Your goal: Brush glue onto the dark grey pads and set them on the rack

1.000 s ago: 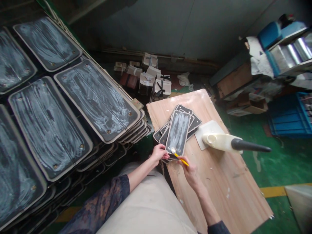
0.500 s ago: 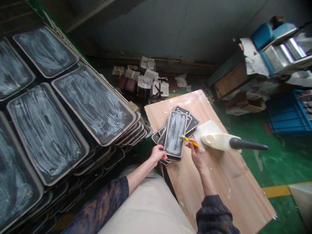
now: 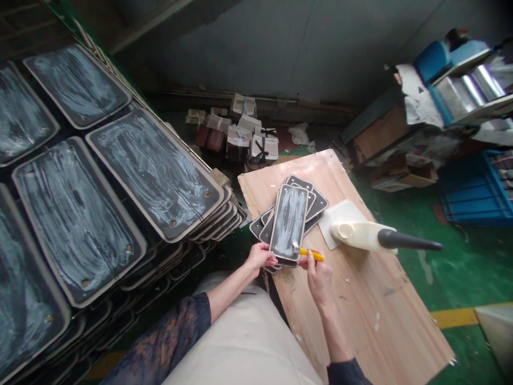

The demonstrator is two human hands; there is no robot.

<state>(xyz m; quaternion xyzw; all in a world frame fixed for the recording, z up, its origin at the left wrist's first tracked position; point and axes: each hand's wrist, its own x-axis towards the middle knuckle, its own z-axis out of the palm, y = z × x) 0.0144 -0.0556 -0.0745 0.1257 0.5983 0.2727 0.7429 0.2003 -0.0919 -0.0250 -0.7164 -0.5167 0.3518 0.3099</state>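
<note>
A dark rectangular panel with a pale rim and rounded corners lies on top of a fanned stack of similar panels. Streaky white paste covers most of its face. My left hand pinches the panel's near left corner. In my right hand is a brush with a yellow handle, its bristles touching the panel near the lower right corner. A cream plastic bottle with a long dark grey nozzle stands on a white sheet to the right.
Tall layered stacks of larger white-smeared panels fill the left side. The wooden board bears my work. Tied bundles sit on the floor beyond it. At right are a cluttered shelf and a blue crate.
My right hand and the brush have moved down along the panel, from its right edge to near its lower right corner. My left hand stays at the panel's corner.
</note>
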